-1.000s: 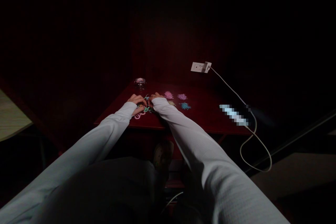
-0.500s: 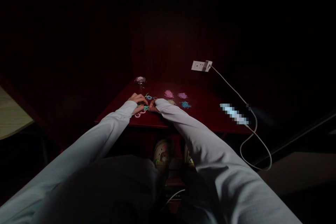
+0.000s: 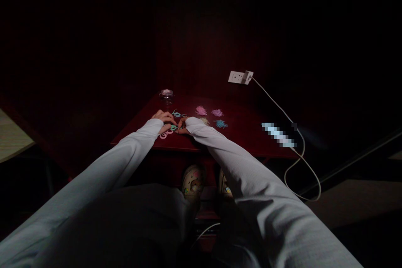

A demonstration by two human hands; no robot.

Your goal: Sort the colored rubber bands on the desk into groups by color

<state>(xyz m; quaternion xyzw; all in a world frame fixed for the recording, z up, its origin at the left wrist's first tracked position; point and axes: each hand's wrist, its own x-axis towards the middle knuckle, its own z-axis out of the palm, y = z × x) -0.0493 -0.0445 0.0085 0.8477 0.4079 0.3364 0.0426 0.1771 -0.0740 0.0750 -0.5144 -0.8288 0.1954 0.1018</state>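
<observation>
Both hands are close together over the left part of the dark red table [image 3: 245,134]. My left hand [image 3: 163,118] curves its fingers and thumb around a small green hair tie [image 3: 173,127]. From the right, my right hand [image 3: 183,125] meets it, thumb and fingers pinched at the green tie's edge; the fingertips are partly hidden. Pink ring-shaped ties [image 3: 163,135] lie just below my left hand. Beyond the fingers lie blue-green ties [image 3: 176,114]. The ties are small and dim, so their exact shape is hard to make out.
Right of my hands lie small piles of thin bands: pink [image 3: 201,110], purple [image 3: 217,112], blue [image 3: 221,124] and a pale yellowish pile [image 3: 205,121]. A clear jar [image 3: 166,94] stands at the back left. A cable [image 3: 276,102] runs from the wall socket [image 3: 236,77] to a blurred-out device [image 3: 279,135].
The view has shifted slightly, so everything sits a little further left and up. The hands stay together at the green tie, with only slight finger movement.
</observation>
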